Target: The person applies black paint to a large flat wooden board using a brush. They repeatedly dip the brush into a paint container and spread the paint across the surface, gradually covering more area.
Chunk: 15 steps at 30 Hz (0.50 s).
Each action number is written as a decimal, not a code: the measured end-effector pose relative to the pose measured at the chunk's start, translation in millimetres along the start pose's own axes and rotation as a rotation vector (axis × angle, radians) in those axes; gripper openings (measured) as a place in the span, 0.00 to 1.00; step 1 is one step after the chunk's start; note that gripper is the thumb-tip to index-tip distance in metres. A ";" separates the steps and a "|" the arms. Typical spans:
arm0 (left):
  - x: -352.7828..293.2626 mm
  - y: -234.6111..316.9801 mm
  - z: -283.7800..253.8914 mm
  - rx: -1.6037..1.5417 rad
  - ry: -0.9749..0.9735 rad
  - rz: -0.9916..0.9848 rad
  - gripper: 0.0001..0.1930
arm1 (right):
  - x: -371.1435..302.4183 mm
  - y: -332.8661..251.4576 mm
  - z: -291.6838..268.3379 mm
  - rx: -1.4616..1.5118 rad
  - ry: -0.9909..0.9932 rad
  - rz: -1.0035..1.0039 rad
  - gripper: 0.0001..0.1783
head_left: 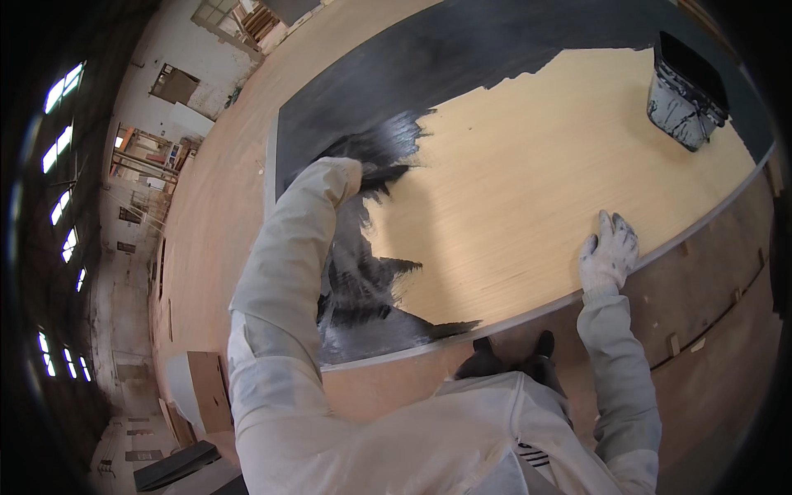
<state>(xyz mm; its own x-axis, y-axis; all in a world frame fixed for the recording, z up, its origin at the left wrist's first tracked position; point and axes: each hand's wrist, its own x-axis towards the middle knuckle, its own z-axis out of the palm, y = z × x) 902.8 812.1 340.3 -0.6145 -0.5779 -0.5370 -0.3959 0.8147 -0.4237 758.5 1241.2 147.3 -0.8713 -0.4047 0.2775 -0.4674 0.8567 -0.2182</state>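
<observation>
A broad pale wooden board (503,190) lies before me, its left and far parts coated in wet-looking black paint (330,107) with ragged, brushed edges. My left arm reaches out over the black area on the left. My left hand (353,173) is mostly hidden beyond its sleeve, so its fingers and anything they hold do not show. On the bare wood by the near right edge rests my right hand (609,252), in a white glove smudged dark. Its fingers stretch forward and hold nothing.
A black paint-smeared bucket (689,99) stands on the board's far right. A pale strip (528,312) borders the board's near edge. The brown floor (206,231) surrounds it. A box-like wooden piece (208,389) stands at lower left, and small wood bits (675,345) lie at right.
</observation>
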 end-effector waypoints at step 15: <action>-3.1 -17.8 41.2 -0.098 -0.060 -0.151 0.16 | 2.5 -2.2 -2.2 -0.043 -0.011 -0.018 0.31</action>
<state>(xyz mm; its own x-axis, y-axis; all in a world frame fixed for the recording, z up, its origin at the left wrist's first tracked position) 939.9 797.5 319.5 -0.5020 -0.6937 -0.5165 -0.5470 0.7173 -0.4316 757.7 1238.9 150.5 -0.8645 -0.4234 0.2710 -0.4764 0.8621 -0.1728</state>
